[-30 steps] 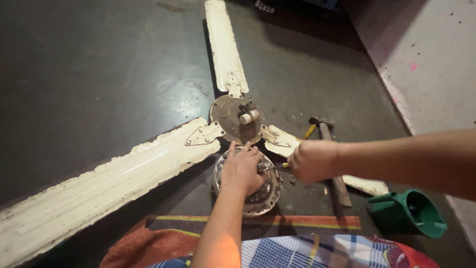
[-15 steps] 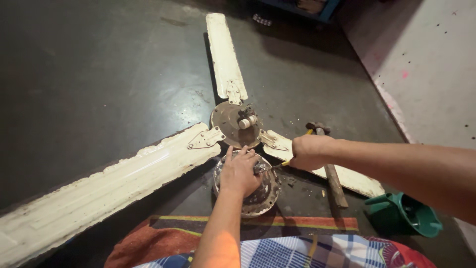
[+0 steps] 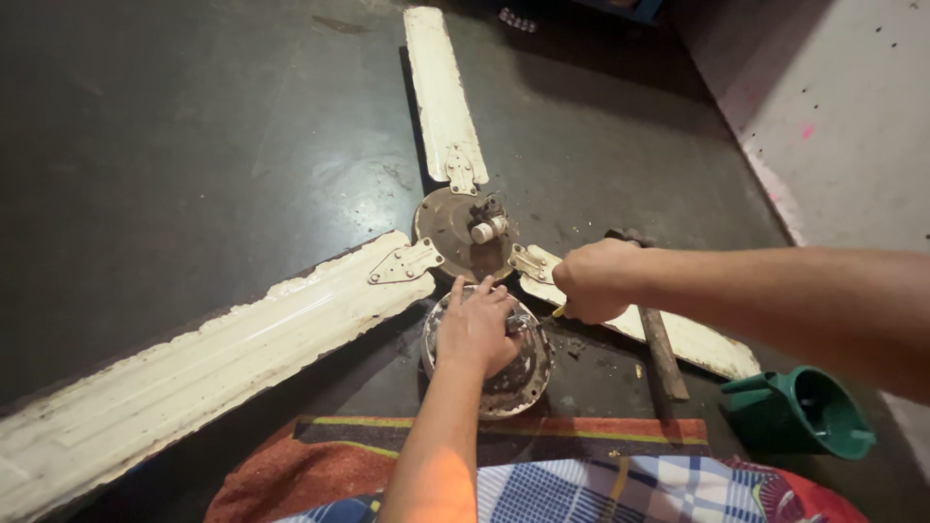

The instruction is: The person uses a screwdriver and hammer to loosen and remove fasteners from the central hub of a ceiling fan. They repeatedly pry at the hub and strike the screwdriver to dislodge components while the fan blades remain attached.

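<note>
1. On the dark floor in front of you lay a dismantled ceiling fan: three cream blades [image 3: 194, 358] were bolted to a rusty round hub plate [image 3: 455, 232], with a small white cylindrical part [image 3: 489, 230] standing on it.
2. Just nearer to you than the hub, touching or nearly touching its edge, sat the round metal motor housing [image 3: 513, 373], open side up, separate from the blade assembly.
3. Your left hand [image 3: 475, 329] rested flat on the housing, fingers spread and slightly curled over its centre, pressing down rather than gripping anything.
4. Your right hand [image 3: 593, 281] was closed in a fist around a thin tool [image 3: 545, 316] with a yellowish handle, probably a screwdriver; its tip pointed into the housing beside your left fingers. What the tip touched I could not tell.
5. A hammer [image 3: 659, 344] lay on the floor under your right forearm, across the near-right blade, untouched.
6. A green plastic jug [image 3: 799, 412] stood well to the right. A striped mat [image 3: 504, 431] lay at the housing's near edge, with checked cloth [image 3: 601, 489] below it.
7. Progress, as a judgement: the housing was already off the hub, so separation looked done. The work inside the housing with the tool looked to be underway. The blades remained fastened to the hub plate, and nothing was reassembled.
</note>
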